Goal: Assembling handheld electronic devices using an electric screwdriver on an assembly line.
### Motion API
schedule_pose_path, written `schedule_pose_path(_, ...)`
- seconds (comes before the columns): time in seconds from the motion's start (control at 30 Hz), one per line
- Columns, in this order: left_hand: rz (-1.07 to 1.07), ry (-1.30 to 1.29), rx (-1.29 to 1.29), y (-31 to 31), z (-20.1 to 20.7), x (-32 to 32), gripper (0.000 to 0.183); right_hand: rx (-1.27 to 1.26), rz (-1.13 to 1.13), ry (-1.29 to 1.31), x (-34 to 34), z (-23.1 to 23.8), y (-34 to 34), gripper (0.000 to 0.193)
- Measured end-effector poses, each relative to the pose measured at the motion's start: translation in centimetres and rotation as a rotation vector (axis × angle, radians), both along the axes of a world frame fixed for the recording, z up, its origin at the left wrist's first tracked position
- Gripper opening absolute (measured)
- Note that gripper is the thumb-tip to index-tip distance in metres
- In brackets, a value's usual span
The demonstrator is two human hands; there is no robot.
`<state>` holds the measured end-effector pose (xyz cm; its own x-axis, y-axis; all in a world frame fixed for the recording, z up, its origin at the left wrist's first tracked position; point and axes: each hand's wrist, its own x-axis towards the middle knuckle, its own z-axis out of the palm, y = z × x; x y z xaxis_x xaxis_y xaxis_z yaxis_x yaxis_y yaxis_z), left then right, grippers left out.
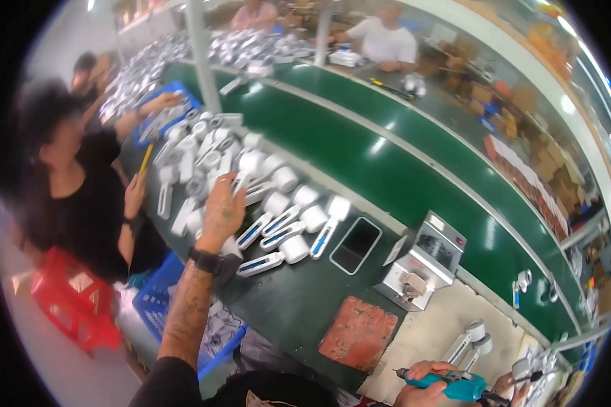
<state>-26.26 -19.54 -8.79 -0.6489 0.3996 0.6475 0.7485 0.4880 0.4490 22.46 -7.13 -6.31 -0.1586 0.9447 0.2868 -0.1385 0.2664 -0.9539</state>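
Note:
My left hand (225, 207) reaches into a heap of white plastic handled parts (251, 163) on the green bench. Its fingers are closed around one white part (237, 182), partly hidden by the hand. These parts have a round cup-like head and a long flat handle; several nearer ones, such as one white part (324, 236), show a blue strip along the handle. At the lower right, my right hand (424, 388) is wrapped round a teal electric screwdriver (458, 385), its tip pointing left. Two white parts (478, 336) lie just beyond it on a tan board (421, 332).
A phone-like slab (357, 245), a metal box device (428, 261) and a red block (358, 334) stand on the bench. Beyond runs a green conveyor (400, 166). A co-worker (68, 183) sits at left by a blue basket (159, 292); another person's hand (512, 390) is at lower right.

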Motion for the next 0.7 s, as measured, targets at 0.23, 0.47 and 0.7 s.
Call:
schedule_pose_path(0.23,-0.299,0.072,-0.002,6.3,4.7,10.0,0.042,0.071,0.071,0.165,1.1,-0.2,-1.0,0.065)
schedule_pose_path(0.47,-1.308,-0.361,-0.107,17.4,4.2,31.6,0.030,-0.198,-0.054,0.040,4.7,0.2,-3.4,0.048)
schedule_pose_path(0.7,-1.240,-0.387,-0.317,27.6,-1.4,45.1,0.046,-0.060,0.014,0.045,7.9,0.5,-3.8,0.075)
